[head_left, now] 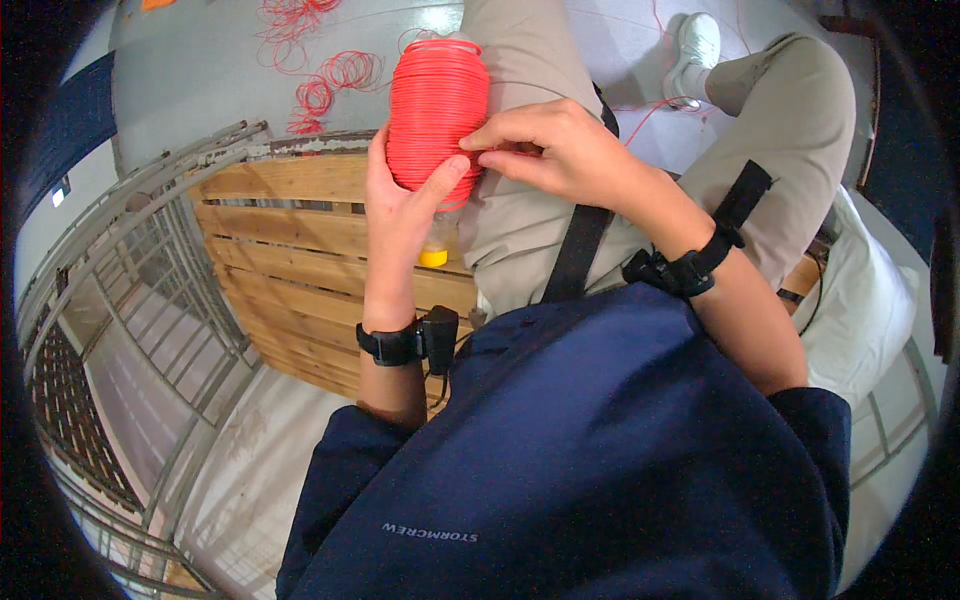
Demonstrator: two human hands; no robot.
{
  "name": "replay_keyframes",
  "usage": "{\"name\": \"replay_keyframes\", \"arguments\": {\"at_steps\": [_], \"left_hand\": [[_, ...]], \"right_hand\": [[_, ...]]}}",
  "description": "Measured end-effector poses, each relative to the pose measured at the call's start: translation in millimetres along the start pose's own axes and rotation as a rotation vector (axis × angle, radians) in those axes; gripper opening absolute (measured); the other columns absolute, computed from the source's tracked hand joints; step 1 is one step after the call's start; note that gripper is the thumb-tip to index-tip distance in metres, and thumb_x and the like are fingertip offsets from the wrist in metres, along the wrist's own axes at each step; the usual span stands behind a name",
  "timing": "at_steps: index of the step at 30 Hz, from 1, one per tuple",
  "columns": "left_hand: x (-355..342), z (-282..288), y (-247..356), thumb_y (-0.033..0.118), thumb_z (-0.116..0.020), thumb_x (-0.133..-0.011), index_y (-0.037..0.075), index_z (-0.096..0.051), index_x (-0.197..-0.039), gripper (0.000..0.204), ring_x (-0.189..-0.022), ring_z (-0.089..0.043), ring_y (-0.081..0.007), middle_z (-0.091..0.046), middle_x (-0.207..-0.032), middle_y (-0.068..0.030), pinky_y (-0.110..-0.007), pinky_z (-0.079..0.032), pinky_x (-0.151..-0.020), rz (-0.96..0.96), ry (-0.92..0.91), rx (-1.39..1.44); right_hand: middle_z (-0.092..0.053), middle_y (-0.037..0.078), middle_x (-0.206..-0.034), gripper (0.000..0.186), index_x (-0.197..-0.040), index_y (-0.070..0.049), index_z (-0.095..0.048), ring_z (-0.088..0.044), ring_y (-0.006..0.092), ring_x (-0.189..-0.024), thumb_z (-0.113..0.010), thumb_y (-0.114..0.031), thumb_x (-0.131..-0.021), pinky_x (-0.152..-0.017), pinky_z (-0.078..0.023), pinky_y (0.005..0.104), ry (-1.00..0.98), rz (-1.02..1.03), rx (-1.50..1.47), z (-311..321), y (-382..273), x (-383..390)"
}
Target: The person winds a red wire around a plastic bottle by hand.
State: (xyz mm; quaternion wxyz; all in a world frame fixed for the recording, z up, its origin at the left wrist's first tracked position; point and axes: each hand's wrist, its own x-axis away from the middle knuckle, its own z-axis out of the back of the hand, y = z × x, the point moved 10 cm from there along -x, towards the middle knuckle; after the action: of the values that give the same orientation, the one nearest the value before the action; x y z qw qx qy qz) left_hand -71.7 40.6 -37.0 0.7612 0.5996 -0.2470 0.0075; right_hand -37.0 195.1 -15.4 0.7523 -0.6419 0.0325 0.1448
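Beside beige cloth, the left hand grips ridged red coils; the right hand, nearly closed, touches them, hold unclear.

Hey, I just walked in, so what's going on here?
A seated person's left hand holds red cord wound thickly around what looks like a clear bottle with a yellow cap pointing back toward the body. The right hand is at the cord's right side, thumb and forefinger close together. More red cord lies in loose loops on the floor beyond the wooden slats.
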Motion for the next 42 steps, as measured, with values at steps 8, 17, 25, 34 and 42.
{"name": "replay_keyframes", "arguments": {"at_steps": [8,17,25,34,42], "left_hand": [[-5.8,14.0,-16.6,0.016,-0.079,-0.081,-0.003,-0.044,-0.133,0.065,-0.105,-0.06,-0.0184,-0.06,-0.12,-0.0132,-0.034,-0.05,-0.092,0.113,0.077,0.078],[-4.4,39.9,-44.9,0.018,-0.071,-0.086,-0.003,-0.047,-0.135,0.058,-0.109,-0.06,-0.0202,-0.06,-0.123,-0.0132,-0.034,-0.049,-0.094,0.22,0.152,0.196],[-0.9,25.2,-38.8,0.019,-0.069,-0.088,-0.001,-0.049,-0.133,0.053,-0.109,-0.059,-0.0194,-0.059,-0.124,-0.0124,-0.034,-0.048,-0.094,0.223,0.174,0.239],[2.1,37.0,-46.6,0.02,-0.071,-0.088,0.0,-0.049,-0.131,0.053,-0.105,-0.061,-0.0185,-0.061,-0.12,-0.0112,-0.035,-0.05,-0.091,0.244,0.167,0.216],[-0.6,36.8,-53.8,0.02,-0.068,-0.09,0.0,-0.05,-0.13,0.048,-0.106,-0.062,-0.0188,-0.062,-0.12,-0.011,-0.036,-0.05,-0.092,0.239,0.136,0.291]], "right_hand": [[-0.072,0.012,-0.094,0.02,-0.104,-0.003,-0.07,-0.07,0.0278,-0.082,-0.071,-0.008,-0.084,-0.073,-0.055,0.0341,0.006,0.007,0.03,4.1,7.0,-1.0],[-0.071,0.012,-0.091,0.022,-0.105,-0.005,-0.071,-0.068,0.0279,-0.08,-0.071,-0.007,-0.083,-0.071,-0.054,0.0351,-0.02,-0.019,-0.004,-6.6,14.4,0.6],[-0.069,0.013,-0.087,0.021,-0.105,-0.004,-0.071,-0.066,0.0237,-0.074,-0.069,-0.007,-0.084,-0.066,-0.052,0.0318,-0.001,-0.05,-0.018,3.1,17.3,-5.0],[-0.07,0.014,-0.086,0.017,-0.101,-0.003,-0.071,-0.068,0.0266,-0.077,-0.068,-0.007,-0.084,-0.067,-0.053,0.0325,-0.03,-0.065,-0.065,-5.5,14.2,-4.8],[-0.07,0.013,-0.088,0.018,-0.101,-0.003,-0.07,-0.068,0.0271,-0.079,-0.068,-0.007,-0.084,-0.069,-0.053,0.033,-0.072,-0.065,-0.059,-11.1,14.1,-5.8]]}}
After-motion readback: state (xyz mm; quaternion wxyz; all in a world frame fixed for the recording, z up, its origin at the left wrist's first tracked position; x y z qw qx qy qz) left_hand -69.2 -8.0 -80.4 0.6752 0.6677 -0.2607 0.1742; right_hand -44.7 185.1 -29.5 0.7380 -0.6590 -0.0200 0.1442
